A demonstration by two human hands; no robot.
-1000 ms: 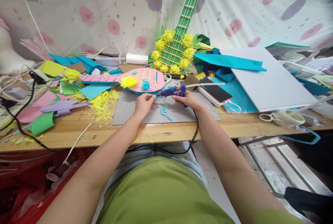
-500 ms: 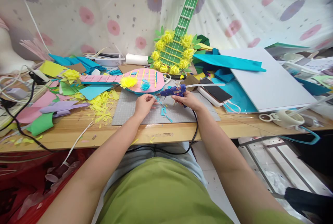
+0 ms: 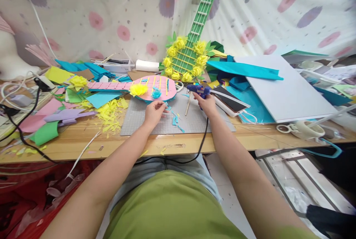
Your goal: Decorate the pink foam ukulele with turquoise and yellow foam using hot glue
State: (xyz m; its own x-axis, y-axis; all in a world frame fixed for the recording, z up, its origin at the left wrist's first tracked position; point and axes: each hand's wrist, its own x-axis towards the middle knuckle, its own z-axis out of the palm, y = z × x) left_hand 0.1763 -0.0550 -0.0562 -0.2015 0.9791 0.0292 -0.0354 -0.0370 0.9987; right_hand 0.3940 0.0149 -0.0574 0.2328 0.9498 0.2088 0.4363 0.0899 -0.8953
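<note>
Through the right hand [image 3: 208, 104], I am gripping a dark-blue plastic glue gun [image 3: 202, 90], above the far right part of a grey gridded cutting mat [image 3: 136, 120]. Through the left hand [image 3: 153, 113], I am pinching a small light-blue paper piece [image 3: 166, 104], nearer than the pink guitar-shaped craft [image 3: 150, 85]. A thin wooden stick [image 3: 188, 106] is lying between the hands.

The right hand [image 3: 207, 104] grips a blue glue gun [image 3: 200, 89]; the left hand [image 3: 153, 113] pinches a small blue piece [image 3: 168, 108] near a pink guitar [image 3: 151, 83]
</note>
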